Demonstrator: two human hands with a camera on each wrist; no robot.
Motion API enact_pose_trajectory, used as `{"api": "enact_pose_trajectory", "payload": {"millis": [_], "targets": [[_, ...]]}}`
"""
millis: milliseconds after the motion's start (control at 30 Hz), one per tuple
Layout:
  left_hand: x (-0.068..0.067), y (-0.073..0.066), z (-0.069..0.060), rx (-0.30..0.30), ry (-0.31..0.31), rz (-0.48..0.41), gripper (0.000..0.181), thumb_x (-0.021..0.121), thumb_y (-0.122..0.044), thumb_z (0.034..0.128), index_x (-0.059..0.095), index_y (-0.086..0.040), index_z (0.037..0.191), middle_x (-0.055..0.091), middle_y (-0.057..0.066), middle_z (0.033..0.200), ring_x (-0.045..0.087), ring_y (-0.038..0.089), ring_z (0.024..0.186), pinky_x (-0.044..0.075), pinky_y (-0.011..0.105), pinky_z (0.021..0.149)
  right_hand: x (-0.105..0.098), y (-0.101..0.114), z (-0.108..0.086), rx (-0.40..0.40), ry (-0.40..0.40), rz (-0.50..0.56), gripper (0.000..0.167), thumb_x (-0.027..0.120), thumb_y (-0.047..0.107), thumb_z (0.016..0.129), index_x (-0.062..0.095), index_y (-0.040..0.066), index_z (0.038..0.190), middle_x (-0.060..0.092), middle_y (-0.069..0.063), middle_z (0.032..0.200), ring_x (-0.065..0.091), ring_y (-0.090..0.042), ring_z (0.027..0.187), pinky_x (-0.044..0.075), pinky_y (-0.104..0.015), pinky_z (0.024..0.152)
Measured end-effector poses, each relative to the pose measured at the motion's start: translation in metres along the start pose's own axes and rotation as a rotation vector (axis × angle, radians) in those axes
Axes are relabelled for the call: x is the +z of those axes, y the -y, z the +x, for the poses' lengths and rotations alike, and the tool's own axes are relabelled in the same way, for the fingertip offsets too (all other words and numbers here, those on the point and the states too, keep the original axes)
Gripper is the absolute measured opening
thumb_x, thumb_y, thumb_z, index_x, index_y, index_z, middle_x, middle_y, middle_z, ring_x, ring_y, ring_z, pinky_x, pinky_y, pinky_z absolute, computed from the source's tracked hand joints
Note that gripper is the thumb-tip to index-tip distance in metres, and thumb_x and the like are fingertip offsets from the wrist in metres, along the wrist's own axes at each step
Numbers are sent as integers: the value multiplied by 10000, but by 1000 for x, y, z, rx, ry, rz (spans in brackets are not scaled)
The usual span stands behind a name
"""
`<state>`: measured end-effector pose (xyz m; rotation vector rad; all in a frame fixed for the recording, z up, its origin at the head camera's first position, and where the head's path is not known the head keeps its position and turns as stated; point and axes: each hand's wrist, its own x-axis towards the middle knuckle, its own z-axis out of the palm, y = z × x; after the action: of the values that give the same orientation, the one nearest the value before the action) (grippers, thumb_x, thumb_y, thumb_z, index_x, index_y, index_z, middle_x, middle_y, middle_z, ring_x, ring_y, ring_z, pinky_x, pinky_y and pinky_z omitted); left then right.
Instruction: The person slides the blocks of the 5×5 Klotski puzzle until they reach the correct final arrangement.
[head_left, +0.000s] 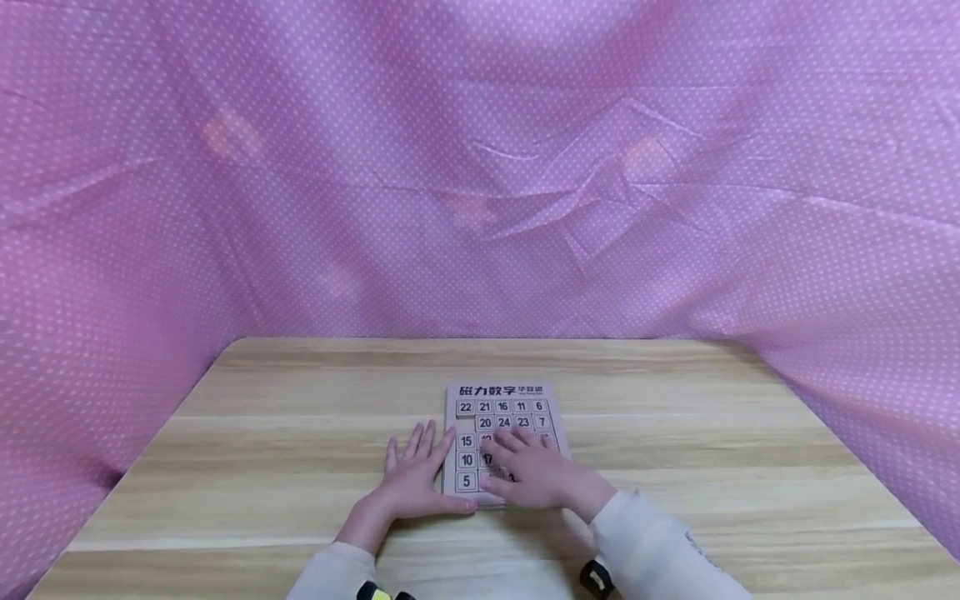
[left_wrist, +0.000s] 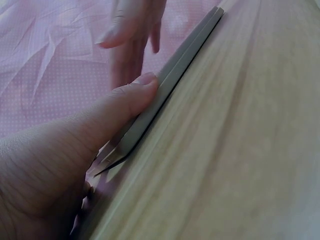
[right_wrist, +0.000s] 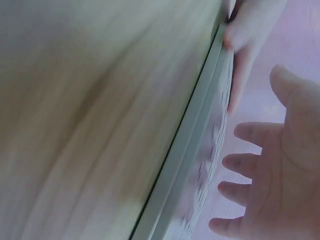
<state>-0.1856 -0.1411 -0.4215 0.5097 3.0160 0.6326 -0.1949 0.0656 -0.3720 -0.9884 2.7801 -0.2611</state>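
Observation:
A flat number sliding puzzle (head_left: 487, 391) with a printed title and numbered square tiles lies on the wooden table. One bare slot (head_left: 466, 423) shows below tile 22 (head_left: 466, 407). Beside the puzzle's left edge rests my left hand (head_left: 416, 483), fingers spread, its thumb along the near edge; in the left wrist view that thumb (left_wrist: 120, 107) touches the puzzle's side (left_wrist: 172, 70). Over the lower right tiles is my right hand (head_left: 534, 473), fingers apart and covering several numbers. The right wrist view shows its fingers (right_wrist: 245, 165) held off the tiles, gripping nothing.
The light wooden table (head_left: 300, 392) extends around the puzzle on all sides. A pink dotted cloth (head_left: 480, 167) hangs behind the table and along both sides. Dark bands (head_left: 597, 577) sit at the sleeve cuffs.

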Motion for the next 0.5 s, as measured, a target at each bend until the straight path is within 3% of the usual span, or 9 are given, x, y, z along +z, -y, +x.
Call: {"api": "enact_pose_trajectory", "payload": {"millis": [267,500], "targets": [[1,0,0,-11,-13,6,1126,510,-784,504,163,-183,1391,69,182,1407,-1,321,1271,-75,557,944,-4,-36,-9,122,-28,3,621,364,510,865,330,107,1336,238,-166,1373,146,-379,1240,135,-596,929],[2,-2,0,-13,-7,5,1129,503,-790,502,166,-179,1390,66,180,1407,-4,321,1271,-74,557,945,-4,-40,-10,149,-12,24,630,355,521,864,340,98,1330,272,-158,1361,174,-357,1240,155,-580,935]]}}
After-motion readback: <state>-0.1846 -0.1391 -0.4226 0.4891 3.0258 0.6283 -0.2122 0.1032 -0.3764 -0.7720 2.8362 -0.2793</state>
